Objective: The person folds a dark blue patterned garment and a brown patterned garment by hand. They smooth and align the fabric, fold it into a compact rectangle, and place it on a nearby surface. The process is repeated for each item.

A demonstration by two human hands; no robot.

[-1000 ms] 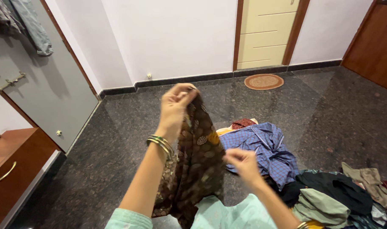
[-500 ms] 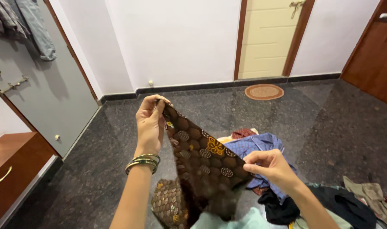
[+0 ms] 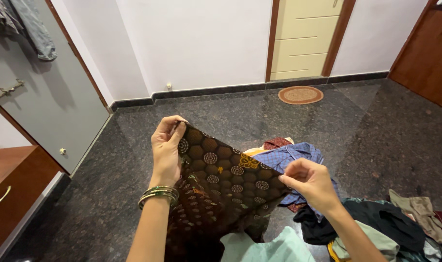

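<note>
View from a head-worn camera, looking down at two bare hands in a room with a dark speckled granite floor (image 3: 133, 194). The left hand (image 3: 166, 148), with green and gold bangles (image 3: 159, 194) on its wrist, pinches one upper corner of a dark brown cloth printed with hexagons and dotted circles (image 3: 216, 189); its grip is closed on the fabric. The right hand (image 3: 310, 182) pinches the opposite corner lower down, thumb and fingers closed on the edge. The cloth is stretched between the two hands in the air, sloping down to the right, and the rest hangs in front of the person. Behind it on the floor lies a blue checked shirt (image 3: 289, 157), touching a red and cream garment. To the right is a heap of dark, grey-green and beige clothes (image 3: 390, 228). A small oval mat (image 3: 300, 94) lies before a cream door (image 3: 303, 36). At left stand a grey door (image 3: 51, 102) and a wooden drawer unit (image 3: 10, 194).
</note>
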